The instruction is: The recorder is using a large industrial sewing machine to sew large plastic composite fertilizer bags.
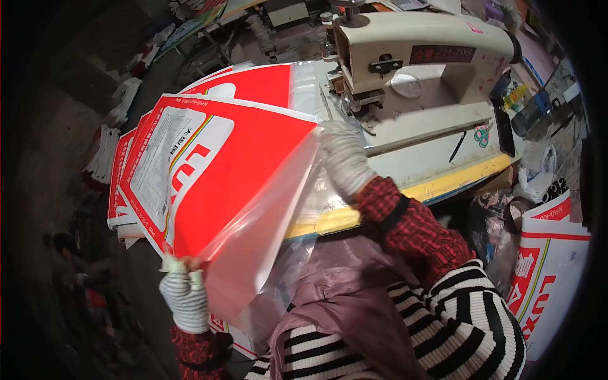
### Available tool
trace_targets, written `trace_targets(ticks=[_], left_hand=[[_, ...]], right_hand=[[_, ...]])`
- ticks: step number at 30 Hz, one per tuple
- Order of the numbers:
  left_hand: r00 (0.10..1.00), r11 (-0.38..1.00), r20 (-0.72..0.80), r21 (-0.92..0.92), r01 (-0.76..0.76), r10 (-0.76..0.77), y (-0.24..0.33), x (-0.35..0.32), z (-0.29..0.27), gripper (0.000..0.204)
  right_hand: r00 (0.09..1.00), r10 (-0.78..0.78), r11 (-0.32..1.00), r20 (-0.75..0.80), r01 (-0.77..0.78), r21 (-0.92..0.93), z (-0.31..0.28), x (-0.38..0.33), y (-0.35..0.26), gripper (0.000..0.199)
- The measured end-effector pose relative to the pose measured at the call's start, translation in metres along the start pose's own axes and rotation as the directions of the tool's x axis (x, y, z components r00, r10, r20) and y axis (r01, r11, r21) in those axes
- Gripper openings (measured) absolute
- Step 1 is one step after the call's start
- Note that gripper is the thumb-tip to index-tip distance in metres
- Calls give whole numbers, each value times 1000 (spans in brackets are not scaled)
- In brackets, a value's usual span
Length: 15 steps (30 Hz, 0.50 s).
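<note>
A red and white printed sack (234,171) is stretched between my two gloved hands, with a clear plastic liner (278,209) showing along its near side. My left hand (183,296), in a striped glove with bare fingertips, is closed on the sack's near left corner. At the far right corner, my right hand (344,158) pinches the sack's edge in a whitish glove; its fingertips are partly hidden. Beneath lies a fanned stack of similar sacks (266,82). Right beside my right hand stands a cream sewing machine (405,44), its needle area near the sack's far corner.
The white worktable (418,155) has a yellow front edge (443,180). On it lie a pen (457,146), small green-handled snips (482,135) and a dark phone (505,132). More printed sacks (557,259) hang at the right. White bundles (103,155) stand beyond the stack at the left.
</note>
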State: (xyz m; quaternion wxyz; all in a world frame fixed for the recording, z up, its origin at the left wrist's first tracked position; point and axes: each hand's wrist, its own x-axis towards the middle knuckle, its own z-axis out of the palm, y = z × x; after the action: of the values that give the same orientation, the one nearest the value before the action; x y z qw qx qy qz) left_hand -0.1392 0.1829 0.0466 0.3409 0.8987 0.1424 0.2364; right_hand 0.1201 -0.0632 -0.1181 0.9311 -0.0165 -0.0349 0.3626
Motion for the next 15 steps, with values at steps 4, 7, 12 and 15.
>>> trace_targets(ticks=[4, 7, 12, 15], left_hand=[[966, 935, -188, 339, -105, 176, 7, 3, -20, 9], [930, 917, -225, 343, -203, 291, 5, 9, -22, 9], [936, 975, -336, 220, -29, 103, 13, 11, -28, 13], [893, 931, -392, 356, -74, 221, -7, 7, -42, 15]], right_hand=[[879, -375, -692, 293, -56, -719, 66, -17, -13, 22], [520, -572, -654, 635, 179, -735, 93, -20, -24, 20], [860, -431, -327, 274, 134, -935, 76, 8, -24, 20], [689, 96, -841, 718, 443, -312, 24, 5, 44, 5]])
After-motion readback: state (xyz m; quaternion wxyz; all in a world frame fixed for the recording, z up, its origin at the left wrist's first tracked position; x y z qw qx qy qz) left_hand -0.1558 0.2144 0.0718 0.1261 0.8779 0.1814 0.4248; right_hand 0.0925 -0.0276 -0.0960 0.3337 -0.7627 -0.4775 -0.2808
